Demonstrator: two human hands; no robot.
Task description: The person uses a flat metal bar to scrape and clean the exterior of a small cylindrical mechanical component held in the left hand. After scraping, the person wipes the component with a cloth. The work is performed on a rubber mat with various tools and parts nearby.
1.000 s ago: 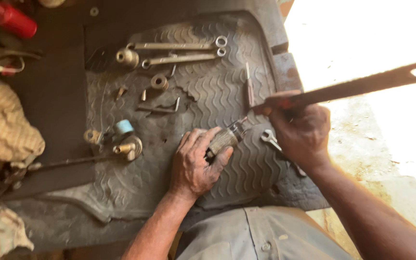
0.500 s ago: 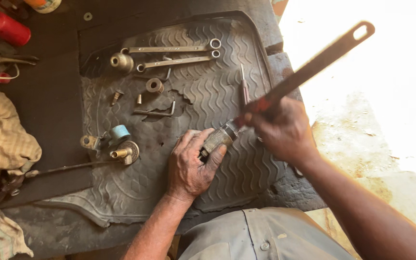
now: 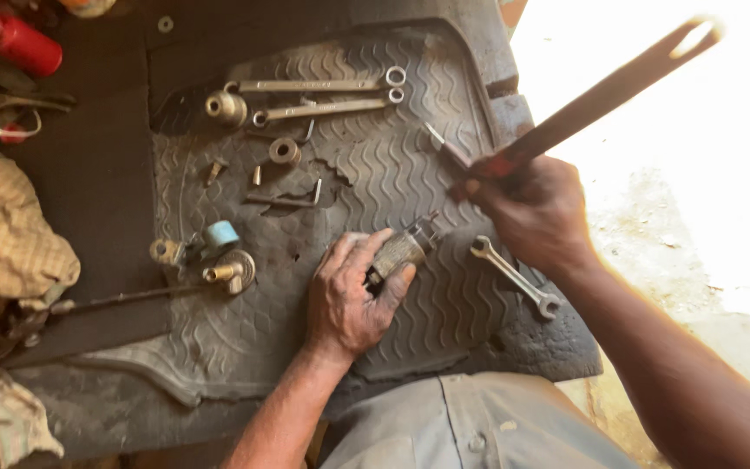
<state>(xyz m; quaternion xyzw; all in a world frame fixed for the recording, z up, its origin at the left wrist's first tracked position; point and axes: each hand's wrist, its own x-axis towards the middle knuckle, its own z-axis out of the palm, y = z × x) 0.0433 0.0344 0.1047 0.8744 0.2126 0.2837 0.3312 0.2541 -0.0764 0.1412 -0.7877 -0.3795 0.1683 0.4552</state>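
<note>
My left hand (image 3: 349, 295) presses a small greasy metal cylinder part (image 3: 403, 249) down on the ribbed rubber mat (image 3: 245, 339), fingers wrapped over it. Raised above and to the right of that part, my right hand (image 3: 536, 213) grips the red-taped end of a long flat metal bar (image 3: 605, 94). The bar slants up to the right and is motion-blurred, with a slot near its far tip. A small spanner (image 3: 514, 278) lies on the mat just below my right hand.
Two long ring spanners (image 3: 323, 97), a socket (image 3: 224, 108), a ring (image 3: 285, 151) and small bolts lie at the mat's top. A brass fitting with a blue cap (image 3: 219, 256) sits left. Rags (image 3: 6, 239) and a red can (image 3: 19, 43) are further left.
My right hand has swung the bar's far end upward, lifting its gripped end off the cylinder part. The spanner under that hand is now uncovered. My left hand stayed on the part.
</note>
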